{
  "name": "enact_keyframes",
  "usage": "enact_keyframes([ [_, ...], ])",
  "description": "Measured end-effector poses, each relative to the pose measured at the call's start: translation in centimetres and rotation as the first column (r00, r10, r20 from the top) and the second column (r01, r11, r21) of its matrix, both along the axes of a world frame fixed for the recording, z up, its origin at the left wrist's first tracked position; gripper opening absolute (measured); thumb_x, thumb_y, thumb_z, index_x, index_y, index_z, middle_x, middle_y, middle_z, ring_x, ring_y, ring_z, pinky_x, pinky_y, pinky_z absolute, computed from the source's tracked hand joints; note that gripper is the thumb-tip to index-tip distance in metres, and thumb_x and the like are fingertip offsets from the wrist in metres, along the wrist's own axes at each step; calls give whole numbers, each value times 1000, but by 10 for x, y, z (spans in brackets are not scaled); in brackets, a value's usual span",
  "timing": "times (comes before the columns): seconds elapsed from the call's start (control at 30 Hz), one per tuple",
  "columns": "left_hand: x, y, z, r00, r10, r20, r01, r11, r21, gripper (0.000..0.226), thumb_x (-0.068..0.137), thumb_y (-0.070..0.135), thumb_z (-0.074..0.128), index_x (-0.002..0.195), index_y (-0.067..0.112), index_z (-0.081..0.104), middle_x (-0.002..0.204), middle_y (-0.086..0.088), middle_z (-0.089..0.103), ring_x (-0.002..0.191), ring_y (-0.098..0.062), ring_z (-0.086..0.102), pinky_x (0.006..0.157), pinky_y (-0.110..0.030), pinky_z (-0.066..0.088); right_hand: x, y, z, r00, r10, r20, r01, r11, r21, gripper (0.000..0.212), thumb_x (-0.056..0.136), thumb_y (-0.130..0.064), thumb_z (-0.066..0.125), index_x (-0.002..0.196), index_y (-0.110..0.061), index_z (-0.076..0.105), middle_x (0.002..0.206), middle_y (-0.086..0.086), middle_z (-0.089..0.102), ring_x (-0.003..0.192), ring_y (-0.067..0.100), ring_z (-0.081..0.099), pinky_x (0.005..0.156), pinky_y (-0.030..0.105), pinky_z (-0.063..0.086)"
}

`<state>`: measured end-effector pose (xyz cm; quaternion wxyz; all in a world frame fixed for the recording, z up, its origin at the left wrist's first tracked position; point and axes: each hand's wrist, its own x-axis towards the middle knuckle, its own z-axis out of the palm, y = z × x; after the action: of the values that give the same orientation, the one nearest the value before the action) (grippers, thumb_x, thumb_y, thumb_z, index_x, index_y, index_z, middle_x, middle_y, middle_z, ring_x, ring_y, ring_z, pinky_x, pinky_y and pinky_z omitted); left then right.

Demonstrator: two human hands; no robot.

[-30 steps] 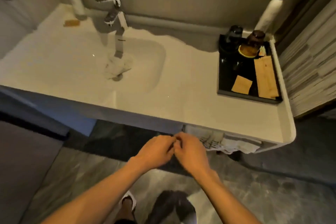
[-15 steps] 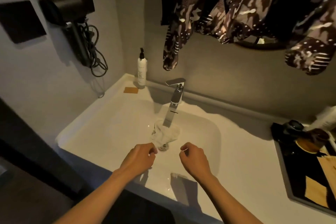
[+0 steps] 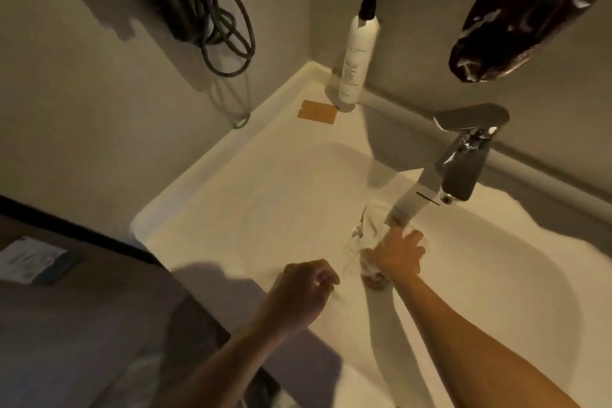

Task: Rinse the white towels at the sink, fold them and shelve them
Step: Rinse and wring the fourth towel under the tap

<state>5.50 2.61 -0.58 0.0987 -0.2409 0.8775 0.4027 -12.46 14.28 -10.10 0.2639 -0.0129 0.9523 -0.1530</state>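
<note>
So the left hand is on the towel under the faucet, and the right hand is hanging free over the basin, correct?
Not quite: the sides are swapped. In the head view, the right hand is on the towel under the faucet, and the left hand hangs free over the basin, loosely curled, holding nothing.

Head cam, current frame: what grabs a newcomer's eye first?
The right hand under the chrome faucet, its grip closed on a wet white towel in the bright white sink. The left hand sits loosely curled and empty at the sink's near edge. Behind, a white pump bottle stands in the corner, with dark coiled cord on the left wall.
</note>
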Motion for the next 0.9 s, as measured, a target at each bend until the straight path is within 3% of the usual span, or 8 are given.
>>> enact_keyframes([
  [0.3, -53, -18, -21, 966, 166, 197, -219, 933, 287, 28, 94, 39, 60, 109, 18, 69, 112, -4, 73, 100, -20, 70, 92, -45, 58, 27, 6, 41, 974, -138, 177, 208, 853, -478, 49, 79, -27, 79, 123, -19, 58, 112, 2, 65, 108, 29, 64, 88, 41, 56],
  [0.4, -68, -25, -1, 834, 382, 397, -551, 586, 594, 51, 84, 71, 59, 104, 26, 70, 107, -5, 75, 101, -26, 70, 84, -50, 61, 43, 12, 94, 968, -157, 194, 246, 739, -627, 46, 76, -28, 81, 118, -25, 62, 111, 0, 68, 99, 23, 67, 70, 35, 64],
  [0.5, -81, -30, 30, 866, 254, 431, -486, 225, 844, 58, 85, 74, 54, 104, 24, 74, 105, -8, 76, 102, -29, 69, 91, -51, 56, 55, 14, 145, 969, -137, 208, 245, 677, -694, 38, 75, -27, 84, 109, -29, 67, 103, -7, 72, 92, 11, 69, 68, 26, 60],
  [0.67, -109, -14, 68, 918, 134, 372, -392, 437, 810, 37, 87, 45, 71, 91, 8, 77, 84, -18, 75, 74, -31, 71, 75, -40, 56, 82, 1, 181, 994, -13, -108, -40, 879, -475, 33, 84, -23, 70, 117, -25, 65, 113, -3, 69, 98, 14, 65, 81, 26, 53],
  [0.73, -118, -7, 73, 946, 140, 293, -316, 611, 726, 24, 86, 28, 75, 90, 5, 73, 82, -18, 75, 76, -32, 73, 79, -40, 57, 88, 10, 187, 977, -204, 65, 191, 689, -700, 21, 87, -23, 68, 108, -28, 67, 109, 0, 72, 97, 18, 69, 85, 35, 59],
  [0.77, -124, -7, 75, 957, 157, 245, -287, 643, 710, 23, 84, 27, 76, 90, 5, 72, 82, -17, 75, 80, -33, 73, 83, -41, 57, 89, 15, 189, 905, -358, 230, 384, 452, -805, 15, 90, -29, 68, 105, -25, 68, 107, 4, 73, 95, 22, 71, 82, 40, 61],
  [0.83, -134, -8, 87, 969, 151, 194, -245, 567, 786, 42, 75, 42, 83, 93, 7, 70, 85, -16, 72, 91, -34, 70, 93, -43, 53, 86, 35, 184, 589, -588, 555, 662, -43, -748, 34, 93, -45, 63, 105, -13, 64, 108, 16, 70, 95, 29, 70, 80, 45, 61],
  [0.9, -137, -1, 99, 982, 40, 185, -188, 352, 917, 75, 68, 63, 81, 116, 7, 67, 104, -20, 62, 108, -39, 59, 108, -49, 42, 87, 47, 173, 389, -440, 809, 798, -277, -535, 64, 86, -65, 61, 116, -9, 64, 119, 16, 68, 111, 35, 65, 93, 56, 55],
])
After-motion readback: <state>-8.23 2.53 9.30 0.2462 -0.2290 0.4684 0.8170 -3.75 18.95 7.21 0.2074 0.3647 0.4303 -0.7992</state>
